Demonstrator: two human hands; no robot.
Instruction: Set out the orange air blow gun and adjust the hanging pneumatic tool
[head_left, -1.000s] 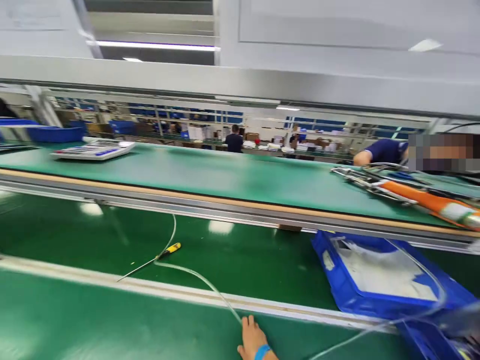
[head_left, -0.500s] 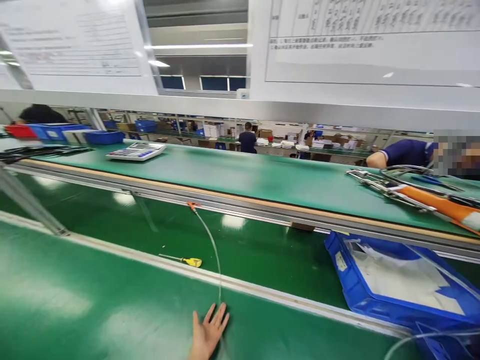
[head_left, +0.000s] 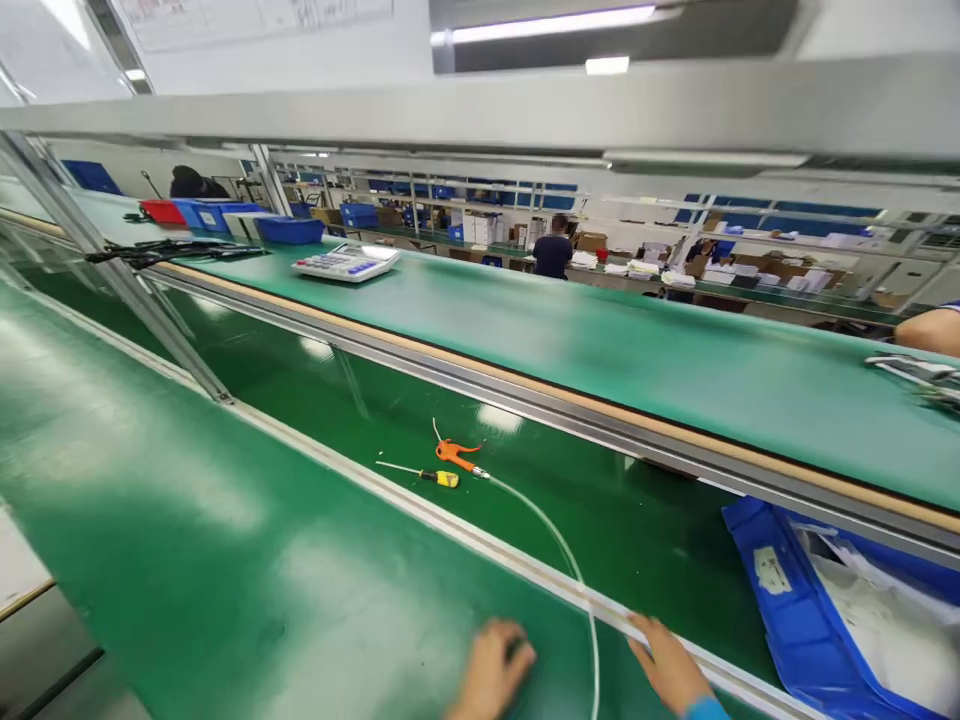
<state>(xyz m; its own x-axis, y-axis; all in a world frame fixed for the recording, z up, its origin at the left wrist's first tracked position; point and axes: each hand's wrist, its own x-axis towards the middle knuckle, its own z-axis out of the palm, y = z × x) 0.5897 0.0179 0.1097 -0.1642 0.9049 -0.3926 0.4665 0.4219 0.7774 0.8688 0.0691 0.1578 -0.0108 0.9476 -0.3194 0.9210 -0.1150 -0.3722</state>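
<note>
Where the clear hose (head_left: 559, 545) crosses the pale rail (head_left: 420, 505) onto the near green bench (head_left: 195, 520), it runs between the two hands, touching neither as far as can be seen. Its far end joins an orange air gun (head_left: 454, 454) lying on the lower belt, just beside a yellow-handled screwdriver (head_left: 427, 475). Left hand (head_left: 491, 675) rests curled, knuckles up — blurred, grip unclear. Right hand (head_left: 666, 662) lies flat, fingers together, on the rail's edge. A blue bin (head_left: 757, 570) sits to the right — a calculator (head_left: 346, 262) on the upper shelf.

Screwdriver (head_left: 427, 474), air gun (head_left: 454, 453) on belt (head_left: 300, 400)
</note>
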